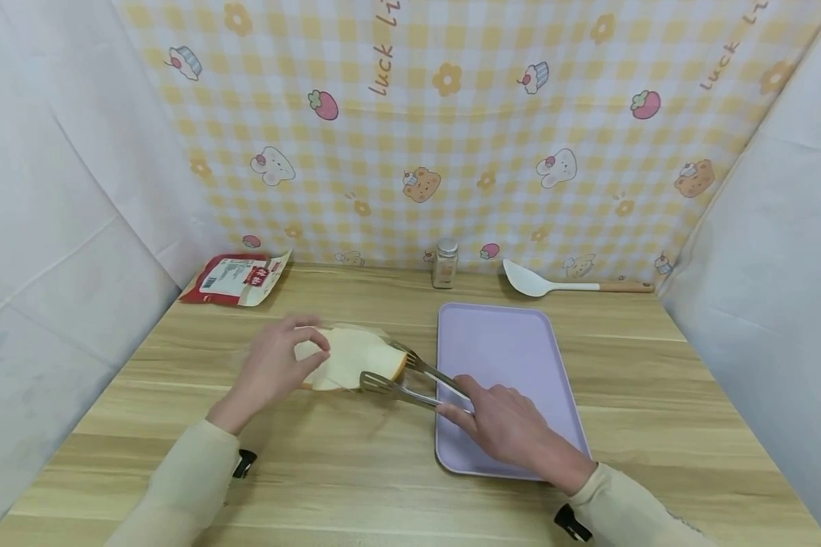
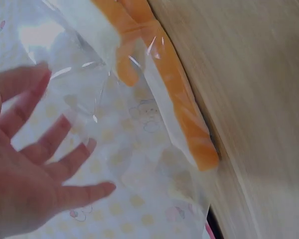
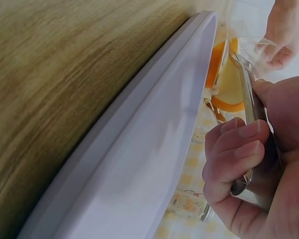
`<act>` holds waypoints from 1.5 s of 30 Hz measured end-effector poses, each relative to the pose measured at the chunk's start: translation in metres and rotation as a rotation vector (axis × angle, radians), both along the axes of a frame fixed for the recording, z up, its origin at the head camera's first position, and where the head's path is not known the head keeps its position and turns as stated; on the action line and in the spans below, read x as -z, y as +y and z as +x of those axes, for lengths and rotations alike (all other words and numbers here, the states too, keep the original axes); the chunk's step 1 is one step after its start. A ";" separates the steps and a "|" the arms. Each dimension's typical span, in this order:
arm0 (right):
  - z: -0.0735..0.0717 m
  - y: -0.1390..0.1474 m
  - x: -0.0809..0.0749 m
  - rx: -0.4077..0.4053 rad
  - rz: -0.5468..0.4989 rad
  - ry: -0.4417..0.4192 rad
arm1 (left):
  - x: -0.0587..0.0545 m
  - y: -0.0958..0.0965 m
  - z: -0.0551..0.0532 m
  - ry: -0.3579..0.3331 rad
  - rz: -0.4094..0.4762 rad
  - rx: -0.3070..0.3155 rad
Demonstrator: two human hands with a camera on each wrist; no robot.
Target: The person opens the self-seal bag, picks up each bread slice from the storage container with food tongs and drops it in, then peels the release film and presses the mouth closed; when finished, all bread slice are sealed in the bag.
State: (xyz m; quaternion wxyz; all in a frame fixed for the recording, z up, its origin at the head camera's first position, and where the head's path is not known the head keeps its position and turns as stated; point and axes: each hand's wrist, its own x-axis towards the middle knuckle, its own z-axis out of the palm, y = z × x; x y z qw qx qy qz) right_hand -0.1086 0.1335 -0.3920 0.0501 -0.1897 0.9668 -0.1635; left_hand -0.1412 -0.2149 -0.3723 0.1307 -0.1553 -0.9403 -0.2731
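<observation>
Bread slices (image 1: 356, 357) with orange-brown crust lie left of the tray, in a clear plastic bag (image 2: 97, 112). At the bag's left part, my left hand (image 1: 277, 361) pinches the thin film between thumb and forefinger; its other fingers are spread in the left wrist view. My right hand (image 1: 509, 422) grips a pair of metal tongs (image 1: 417, 398) over the tray's left edge. The tongs' slotted ends are spread apart at the right end of the bread. Whether both ends touch the slice I cannot tell.
The lilac tray (image 1: 513, 349) lies beneath the right hand. Along the back stand or lie a red and white packet (image 1: 236, 279), a shaker jar (image 1: 445, 264) and a white spatula (image 1: 530, 281) with a wooden handle. A checked cloth (image 1: 451, 137) hangs behind.
</observation>
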 end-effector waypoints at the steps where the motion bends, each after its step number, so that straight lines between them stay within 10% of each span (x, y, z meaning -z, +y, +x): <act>1: 0.000 0.000 0.000 -0.001 -0.003 -0.004 | 0.000 -0.001 0.002 0.000 -0.033 0.022; 16: -0.002 -0.001 -0.002 -0.022 -0.017 0.001 | 0.008 -0.001 0.009 0.098 -0.319 0.086; 33: -0.005 -0.003 0.001 0.005 -0.035 -0.023 | 0.006 -0.007 0.016 -0.132 -0.059 0.229; 40: -0.005 -0.004 0.001 0.000 -0.026 -0.025 | 0.005 -0.010 0.006 -0.153 0.070 0.157; 45: -0.005 -0.004 0.001 -0.004 -0.034 -0.025 | 0.003 -0.008 -0.005 -0.160 -0.002 0.101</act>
